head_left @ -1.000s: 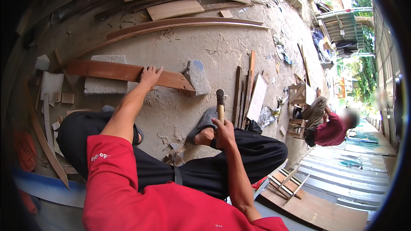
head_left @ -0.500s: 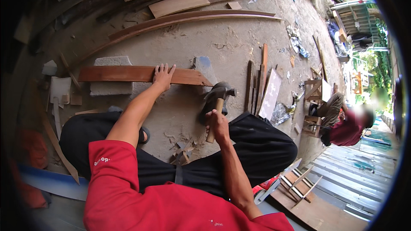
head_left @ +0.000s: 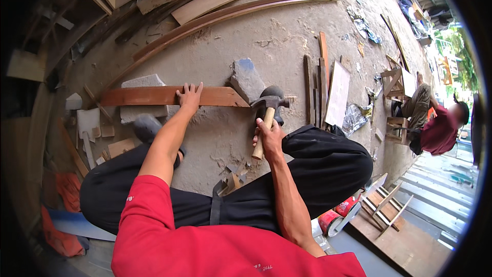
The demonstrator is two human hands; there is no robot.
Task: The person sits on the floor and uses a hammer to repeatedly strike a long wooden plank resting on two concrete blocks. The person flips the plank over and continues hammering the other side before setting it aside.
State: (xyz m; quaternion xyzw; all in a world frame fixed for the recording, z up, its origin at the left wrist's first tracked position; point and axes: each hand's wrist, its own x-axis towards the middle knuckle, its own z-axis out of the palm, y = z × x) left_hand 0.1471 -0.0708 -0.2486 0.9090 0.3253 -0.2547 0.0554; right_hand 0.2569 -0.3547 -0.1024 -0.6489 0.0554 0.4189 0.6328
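Note:
A reddish-brown wooden plank (head_left: pixel 141 96) lies crosswise in front of me, its right end cut at a slant. My left hand (head_left: pixel 189 96) rests flat on it, right of the middle, fingers spread. Under the plank's left part is a pale block (head_left: pixel 143 81); a grey block with a blue patch (head_left: pixel 247 83) touches or sits close behind its right end. In my right hand (head_left: pixel 270 137) is a hammer (head_left: pixel 262 143), gripped by its light wooden handle. The dark hammer head is up, just right of the plank's tip, over my dark shoe.
Long boards (head_left: pixel 225 15) lie across the ground at the back. Upright-looking strips (head_left: pixel 318 90) and a pale panel (head_left: pixel 338 95) lie to the right. Wood offcuts (head_left: pixel 233 180) sit between my legs. A co-worker (head_left: pixel 435 128) sits at far right by a wooden stool (head_left: pixel 397 128).
The view has shifted, so the surroundings sit differently in the picture. My right hand still holds the hammer beside the plank's end; my left hand stays on the plank.

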